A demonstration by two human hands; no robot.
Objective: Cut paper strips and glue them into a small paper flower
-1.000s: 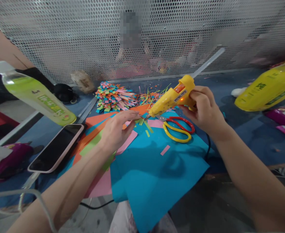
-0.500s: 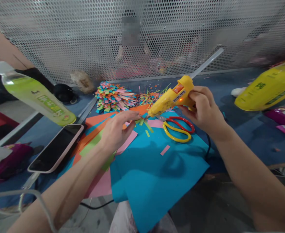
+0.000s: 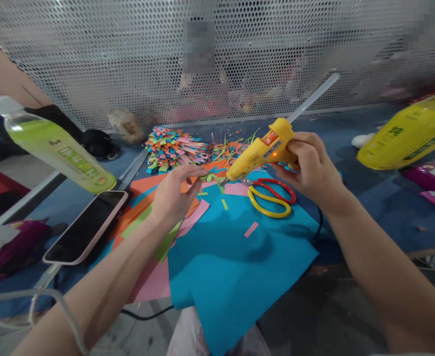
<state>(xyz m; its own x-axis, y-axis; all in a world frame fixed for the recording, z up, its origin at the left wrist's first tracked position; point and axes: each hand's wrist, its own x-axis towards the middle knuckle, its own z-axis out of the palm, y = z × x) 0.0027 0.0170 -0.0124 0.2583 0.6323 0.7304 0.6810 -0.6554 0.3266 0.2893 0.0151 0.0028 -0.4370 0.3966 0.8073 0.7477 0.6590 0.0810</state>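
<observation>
My right hand (image 3: 310, 168) is wrapped round the handle of a yellow hot glue gun (image 3: 260, 151). A clear glue stick (image 3: 314, 97) sticks out of its back, and a small orange light glows on its side. The nozzle points down and left, at the end of a green paper strip (image 3: 214, 179). My left hand (image 3: 175, 193) pinches that strip at its fingertips; the thumb's grip is partly hidden. Small green and pink paper pieces (image 3: 251, 229) lie on the blue paper sheet (image 3: 239, 267) below.
Red and yellow-handled scissors (image 3: 271, 198) lie right of the nozzle. Behind stands a fringed paper cone (image 3: 171, 148) beside paper scraps (image 3: 228, 148). A phone (image 3: 86, 227) and a green drink bottle (image 3: 60, 148) are left, a yellow bottle (image 3: 406, 136) right. Perforated metal panel (image 3: 128, 64) at back.
My left hand has drawn slightly left and up with the green strip, away from the nozzle. The glue gun has shifted a little left and down.
</observation>
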